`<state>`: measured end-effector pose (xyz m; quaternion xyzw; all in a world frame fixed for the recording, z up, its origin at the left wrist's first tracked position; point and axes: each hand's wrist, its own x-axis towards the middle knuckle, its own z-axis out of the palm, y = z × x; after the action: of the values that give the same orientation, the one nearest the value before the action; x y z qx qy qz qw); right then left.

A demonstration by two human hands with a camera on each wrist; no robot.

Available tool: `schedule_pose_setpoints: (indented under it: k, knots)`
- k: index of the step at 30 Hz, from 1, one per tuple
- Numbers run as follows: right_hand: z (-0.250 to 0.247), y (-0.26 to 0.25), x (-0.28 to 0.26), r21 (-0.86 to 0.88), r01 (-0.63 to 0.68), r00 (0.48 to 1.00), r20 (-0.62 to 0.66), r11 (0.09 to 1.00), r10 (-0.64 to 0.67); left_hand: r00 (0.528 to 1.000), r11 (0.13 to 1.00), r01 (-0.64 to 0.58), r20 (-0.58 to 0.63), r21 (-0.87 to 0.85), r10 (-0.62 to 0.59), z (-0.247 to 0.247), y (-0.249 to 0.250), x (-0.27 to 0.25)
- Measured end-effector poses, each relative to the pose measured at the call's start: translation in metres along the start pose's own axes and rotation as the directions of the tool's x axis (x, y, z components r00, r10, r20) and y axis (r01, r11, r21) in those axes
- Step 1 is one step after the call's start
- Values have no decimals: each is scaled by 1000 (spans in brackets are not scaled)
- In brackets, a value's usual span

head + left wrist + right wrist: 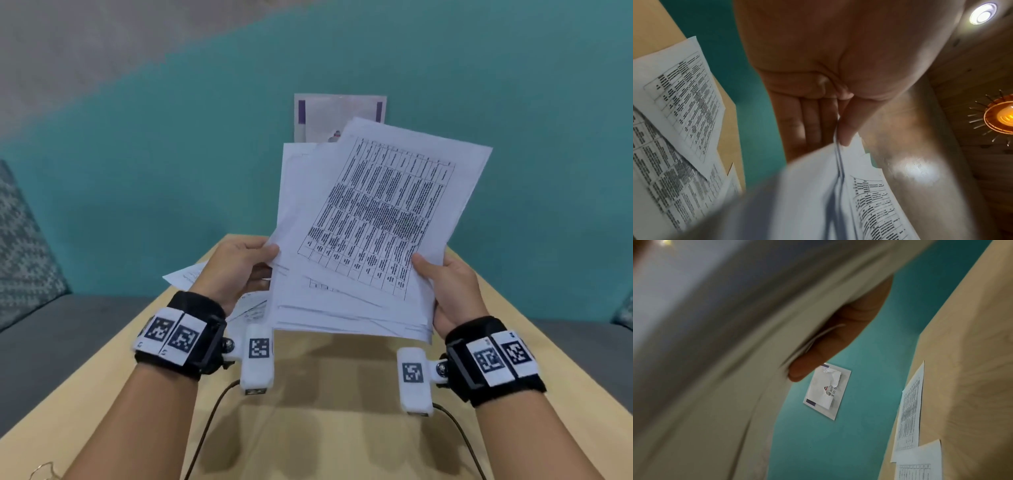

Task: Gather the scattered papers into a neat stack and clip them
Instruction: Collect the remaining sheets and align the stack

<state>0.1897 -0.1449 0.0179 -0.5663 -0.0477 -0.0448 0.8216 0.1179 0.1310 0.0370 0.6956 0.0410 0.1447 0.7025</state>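
Observation:
An uneven sheaf of printed papers is held up above the wooden table, sheets fanned and askew; the top sheet carries a dense table. My left hand pinches its left edge, thumb on the front. My right hand grips its right edge. In the left wrist view the thumb and fingers pinch the sheaf. The right wrist view shows a finger behind the sheaf. Loose sheets lie on the table under my left hand, also seen as loose sheets and loose sheets. No clip is visible.
A torn poster hangs on the teal wall behind the table. Grey sofa seats flank the table, with a patterned cushion at left. Thin wire loops lie at the table's near left corner. Cables trail from both wrist cameras.

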Motion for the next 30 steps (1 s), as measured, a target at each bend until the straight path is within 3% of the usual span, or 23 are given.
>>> schedule_pose_setpoints:
  k: [5,10,16,24,30]
  knots:
    - [2,4,3,-12,18,998,-52,1000,-18,999,998,-23,-24,55,24,1,1,-3]
    - [3,7,4,40,35,992,-121,999,-30,998,992,65,-21,106,-63,0,2,-4]
    - [0,9,7,-9,81,983,-166,997,-81,996,973,87,11,215,-92,-1,-1,-5]
    - [-4,7,2,-99,46,991,132,994,-33,998,998,55,-7,31,-55,-7,7,-3]
    - [5,0,-5,-194,164,978,157,967,-135,988,994,-95,-115,46,99,-6,5,0]
